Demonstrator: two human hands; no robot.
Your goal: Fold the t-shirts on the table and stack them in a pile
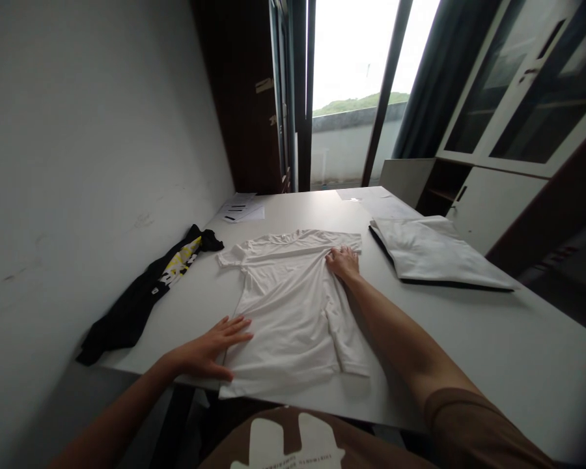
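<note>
A white T-shirt point(288, 306) lies spread on the white table, wrinkled across its middle. Its left short sleeve points outward, and along its right side a strip of cloth makes a separate layer down to the hem. My left hand point(215, 348) rests at the shirt's lower left edge, fingers spread and fingertips on the fabric. Near the right sleeve, my right hand point(343, 262) presses on the cloth with slightly bent, parted fingers. Creases run toward that hand.
A black garment point(141, 293) with yellow and white print lies along the wall at left. Folded white and black cloth point(434, 251) is stacked at right. Papers point(244, 208) lie at the far left corner of the table point(395, 391). Cabinets point(508, 202) stand beyond the right side.
</note>
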